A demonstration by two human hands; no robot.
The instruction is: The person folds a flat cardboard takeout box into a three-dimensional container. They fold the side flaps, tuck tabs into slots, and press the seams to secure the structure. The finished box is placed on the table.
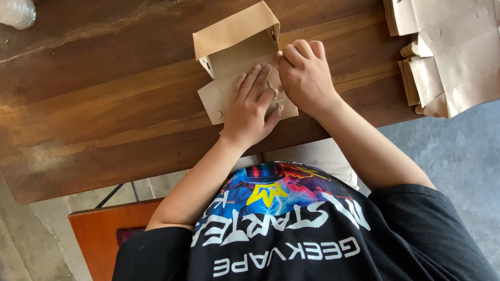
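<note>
L hand (251,106) flat, fingers spread, pinning the kraft box blank (237,57); R hand (304,73) just beside, grip pinching its side flap, box's raised wall beyond both.

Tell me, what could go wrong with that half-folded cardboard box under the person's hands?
The raised back flap stands unsupported and might flop down. The right hand is pinching at a side tab; the thin cardboard could crease or tear. The left hand only presses the box flat, so it may slide on the table.

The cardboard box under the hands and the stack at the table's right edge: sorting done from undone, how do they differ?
The cardboard box has one wall raised; the stack lies flat. The left hand and right hand press the box; nothing touches the stack. The box is single, the stack many. Both are plain brown.
</note>
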